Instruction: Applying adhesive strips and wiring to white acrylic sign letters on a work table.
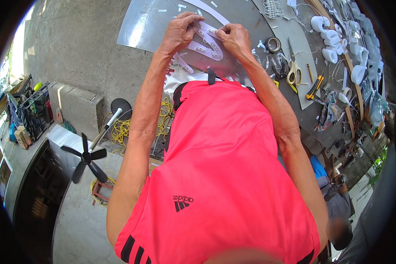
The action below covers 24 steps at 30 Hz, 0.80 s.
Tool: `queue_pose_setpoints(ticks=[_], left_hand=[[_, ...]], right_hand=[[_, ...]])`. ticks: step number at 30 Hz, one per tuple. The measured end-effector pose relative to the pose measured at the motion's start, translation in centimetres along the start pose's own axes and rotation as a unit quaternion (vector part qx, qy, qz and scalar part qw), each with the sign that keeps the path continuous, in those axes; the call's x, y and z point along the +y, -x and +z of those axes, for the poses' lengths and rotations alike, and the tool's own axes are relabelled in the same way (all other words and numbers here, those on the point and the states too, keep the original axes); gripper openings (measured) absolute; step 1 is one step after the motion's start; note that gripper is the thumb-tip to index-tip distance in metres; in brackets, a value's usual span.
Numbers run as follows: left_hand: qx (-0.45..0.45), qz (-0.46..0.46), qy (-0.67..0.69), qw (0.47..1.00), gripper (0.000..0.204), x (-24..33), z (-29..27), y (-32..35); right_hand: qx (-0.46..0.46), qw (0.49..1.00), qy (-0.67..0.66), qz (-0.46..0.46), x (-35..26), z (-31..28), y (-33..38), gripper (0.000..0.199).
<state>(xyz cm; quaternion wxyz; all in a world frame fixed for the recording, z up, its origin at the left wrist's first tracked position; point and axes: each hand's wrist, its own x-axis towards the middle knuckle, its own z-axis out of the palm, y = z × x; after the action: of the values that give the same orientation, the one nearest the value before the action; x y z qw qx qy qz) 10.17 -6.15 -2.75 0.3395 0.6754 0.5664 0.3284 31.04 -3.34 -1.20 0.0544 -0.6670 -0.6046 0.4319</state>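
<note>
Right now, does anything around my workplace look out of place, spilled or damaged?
Thin yellow cord lies in loose tangles on the grey floor near the black-bladed fan: untidy, perhaps a trip risk. Small white scraps litter the grey metal tabletop.

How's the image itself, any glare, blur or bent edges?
Head view: glare on the grey tabletop, at its left; head view: strong fisheye bending, black corners; head view: blurred patch, bottom centre; head view: left hand, right hand and white curved piece fairly clear.
</note>
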Motion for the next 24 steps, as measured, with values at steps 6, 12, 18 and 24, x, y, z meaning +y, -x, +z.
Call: queue_pose_setpoints(ticks=[6, 12, 18, 24], left_hand=[[-0.01, 0.011, -0.041, 0.999, 0.033, 0.4, 0.2, 0.0], [0.032, 0.018, -0.127, 0.991, 0.028, 1.0, 1.8, -0.1], [0.042, -0.002, -0.142, 0.989, 0.022, 1.2, 2.4, -0.2], [0.048, -0.042, -0.17, 0.983, 0.02, 1.6, 2.9, -0.3]], right_hand=[[0.013, 0.999, 0.042, -0.009, 0.2, 0.3, -0.3, 0.031], [0.015, 0.998, 0.055, -0.002, -0.3, 0.2, -0.3, 0.031], [0.017, 0.999, 0.049, 0.005, -0.2, 0.3, -0.4, 0.031], [0.015, 0.998, 0.055, 0.008, -0.2, 0.3, -0.6, 0.031]])
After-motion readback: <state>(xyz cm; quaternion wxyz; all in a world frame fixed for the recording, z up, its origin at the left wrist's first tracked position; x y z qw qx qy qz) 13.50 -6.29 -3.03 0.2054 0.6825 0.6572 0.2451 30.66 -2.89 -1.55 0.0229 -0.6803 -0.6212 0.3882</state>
